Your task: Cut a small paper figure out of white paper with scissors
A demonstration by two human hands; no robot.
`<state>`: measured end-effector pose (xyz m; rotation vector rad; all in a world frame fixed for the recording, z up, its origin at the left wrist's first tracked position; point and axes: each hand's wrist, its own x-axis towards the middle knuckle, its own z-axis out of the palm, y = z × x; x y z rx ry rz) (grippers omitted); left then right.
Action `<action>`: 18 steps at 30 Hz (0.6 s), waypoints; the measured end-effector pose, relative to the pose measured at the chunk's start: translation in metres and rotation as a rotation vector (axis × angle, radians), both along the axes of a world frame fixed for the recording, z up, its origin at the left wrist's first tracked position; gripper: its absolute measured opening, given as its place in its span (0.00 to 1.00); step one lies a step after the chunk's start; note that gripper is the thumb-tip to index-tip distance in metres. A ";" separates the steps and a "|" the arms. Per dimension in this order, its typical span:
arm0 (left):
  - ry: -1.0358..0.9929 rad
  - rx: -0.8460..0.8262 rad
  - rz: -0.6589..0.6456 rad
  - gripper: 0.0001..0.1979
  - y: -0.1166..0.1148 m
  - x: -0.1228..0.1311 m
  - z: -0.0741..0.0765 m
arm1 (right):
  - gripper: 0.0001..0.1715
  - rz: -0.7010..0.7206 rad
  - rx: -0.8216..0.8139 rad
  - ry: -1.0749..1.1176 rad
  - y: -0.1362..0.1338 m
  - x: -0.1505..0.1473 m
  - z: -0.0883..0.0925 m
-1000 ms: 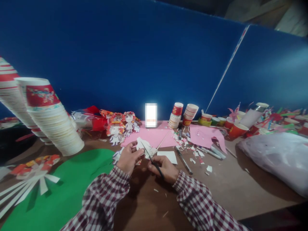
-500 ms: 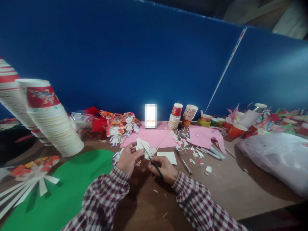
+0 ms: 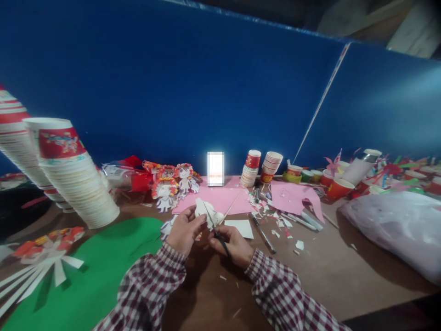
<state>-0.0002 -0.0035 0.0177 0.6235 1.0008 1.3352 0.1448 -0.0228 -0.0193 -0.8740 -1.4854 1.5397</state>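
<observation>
My left hand [image 3: 183, 230] pinches a white paper cut-out [image 3: 206, 212] and holds it up over the brown table [image 3: 330, 271]. In my right hand [image 3: 231, 242] is a pair of dark-handled scissors [image 3: 215, 226], fingers closed on the handles, blades pointing up into the paper. Both hands meet just in front of a pink sheet [image 3: 220, 198]. A small white paper rectangle [image 3: 241, 227] lies right of the hands, with paper scraps [image 3: 275, 219] beyond it.
Tall leaning stacks of paper cups [image 3: 74, 184] stand at the left above a green sheet [image 3: 86, 271]. Finished paper dolls [image 3: 172, 181], a lit phone [image 3: 215, 168] and small cup stacks [image 3: 262, 166] line the blue wall. A clear plastic bag [image 3: 396, 225] lies at the right. Pens [image 3: 263, 234] lie nearby.
The hands stay together on the paper and scissors, shifted slightly left and up in the view as the head moved a little. Nothing else has changed.
</observation>
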 end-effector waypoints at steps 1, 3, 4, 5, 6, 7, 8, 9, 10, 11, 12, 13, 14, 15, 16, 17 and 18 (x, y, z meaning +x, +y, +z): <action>-0.006 0.002 0.007 0.17 0.000 0.000 0.000 | 0.18 0.015 -0.011 0.025 0.000 0.000 0.000; -0.018 -0.009 0.027 0.17 -0.001 0.000 -0.001 | 0.19 0.047 -0.057 0.074 0.000 0.001 -0.001; -0.026 -0.020 0.026 0.17 -0.001 -0.001 -0.001 | 0.20 0.062 -0.081 0.085 0.000 0.001 -0.001; -0.036 -0.032 0.013 0.16 -0.001 -0.002 -0.001 | 0.21 0.072 -0.097 0.088 -0.001 0.001 -0.002; -0.047 -0.043 -0.006 0.16 -0.001 -0.002 -0.001 | 0.21 0.077 -0.103 0.083 -0.001 0.002 -0.002; -0.058 -0.050 -0.023 0.15 0.000 -0.003 -0.001 | 0.21 0.075 -0.096 0.070 -0.001 0.002 -0.003; -0.069 -0.054 -0.036 0.14 0.000 -0.004 -0.001 | 0.22 0.068 -0.082 0.052 0.000 0.002 -0.004; -0.076 -0.053 -0.042 0.14 0.000 -0.004 -0.001 | 0.22 0.060 -0.068 0.035 0.000 0.002 -0.005; -0.082 -0.047 -0.043 0.14 0.000 -0.005 -0.002 | 0.22 0.056 -0.057 0.025 0.001 0.002 -0.005; -0.086 -0.040 -0.037 0.14 0.001 -0.005 -0.002 | 0.22 0.056 -0.049 0.020 0.001 0.002 -0.006; -0.088 -0.034 -0.030 0.14 0.001 -0.004 -0.003 | 0.21 0.060 -0.042 0.020 0.002 0.002 -0.006; -0.089 -0.029 -0.026 0.14 0.001 -0.004 -0.003 | 0.21 0.066 -0.033 0.023 0.002 0.002 -0.006; -0.088 -0.026 -0.023 0.13 0.002 -0.004 -0.004 | 0.20 0.071 -0.020 0.026 0.002 0.002 -0.006; -0.086 -0.022 -0.018 0.13 0.002 -0.003 -0.004 | 0.20 0.074 -0.006 0.025 0.003 0.002 -0.006; -0.080 -0.017 -0.014 0.13 0.002 -0.002 -0.004 | 0.20 0.073 0.008 0.021 0.003 0.002 -0.006; -0.072 -0.010 -0.008 0.13 0.002 -0.002 -0.005 | 0.20 0.069 0.015 0.015 0.003 0.002 -0.006; -0.063 0.000 -0.006 0.13 0.001 -0.001 -0.005 | 0.20 0.065 0.017 0.011 0.002 0.002 -0.006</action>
